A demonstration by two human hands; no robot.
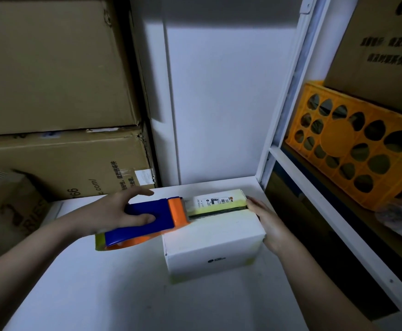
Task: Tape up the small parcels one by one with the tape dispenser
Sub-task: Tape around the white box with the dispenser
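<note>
The parcel (215, 237) sits on the white table (99, 295) right in front of me, a small white cardboard box with its top flaps nearly closed and a dark slit running along the seam. A printed label (215, 201) lies on the far flap, and a yellowish film, probably tape, shows along the far top edge and the lower corners. I judge it light and fairly stiff, though the flaps would likely give if I press hard over the gap, so it needs bracing from the end rather than from above.

My right hand (270, 226) does that: the fingers lie fairly straight against the right end of the box, pressing it and gripping nothing. My left hand (123, 211) grips the tape dispenser (147, 220), thumb curled onto the blue side, fingers over the top, forefinger stretched out. Its orange front end touches the left end of the seam. The plastic body looks hard and smooth, so a firm hold around the blue middle seems best to me, away from the cutting edge at the front.

Stacked brown cartons (51, 91) stand behind the table on the left. On the right a white shelf frame (290, 115) holds an orange crate (355, 144) with another carton above it.
</note>
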